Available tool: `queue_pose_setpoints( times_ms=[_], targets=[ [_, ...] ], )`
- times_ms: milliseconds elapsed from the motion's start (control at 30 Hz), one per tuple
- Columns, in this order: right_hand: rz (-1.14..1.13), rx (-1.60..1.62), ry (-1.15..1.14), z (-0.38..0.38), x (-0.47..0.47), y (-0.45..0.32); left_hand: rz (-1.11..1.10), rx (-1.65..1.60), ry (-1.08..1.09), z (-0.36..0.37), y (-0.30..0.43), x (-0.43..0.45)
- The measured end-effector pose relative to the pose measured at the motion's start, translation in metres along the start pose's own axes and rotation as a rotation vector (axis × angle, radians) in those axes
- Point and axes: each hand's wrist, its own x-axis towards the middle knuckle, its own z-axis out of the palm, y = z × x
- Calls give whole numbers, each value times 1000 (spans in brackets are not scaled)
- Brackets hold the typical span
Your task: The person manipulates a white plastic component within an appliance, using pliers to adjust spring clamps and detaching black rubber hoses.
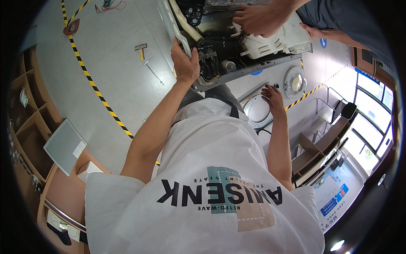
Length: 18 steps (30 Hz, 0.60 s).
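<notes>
My left hand (185, 65) grips the side edge of an opened washing machine cabinet (247, 70), thumb inside and fingers around the outer wall. Close to that thumb sits a valve block with several black hoses (209, 60). A white plastic housing (277, 39) lies across the machine's right side. My right hand (273, 98) hangs in the air below the machine, fingers apart, holding nothing. Beyond it, a detached front panel with a round opening (258, 109) lies low beside my legs. One hand of a co-worker (265, 19) reaches in over the housing; the other hand (311, 31) is at its far right edge.
On the floor at left lie a hammer (141, 51), a T-handle wrench (152, 71) and a multimeter (107, 3) with leads. A round washer door (295, 82) lies at right. Black-yellow tape (92, 85) marks the floor. Wooden shelving (30, 123) stands at left, a chair (341, 109) at right.
</notes>
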Motion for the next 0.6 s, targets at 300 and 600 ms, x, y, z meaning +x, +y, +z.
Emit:
queue_pose_setpoints(
  times_ms=[300,600],
  targets=[
    [-3,-7,3,1,-1,0,-1,11,1,1,0,0],
    [-5,5,0,-1,0,1,-32,14,-14,0,-1,0]
  ],
)
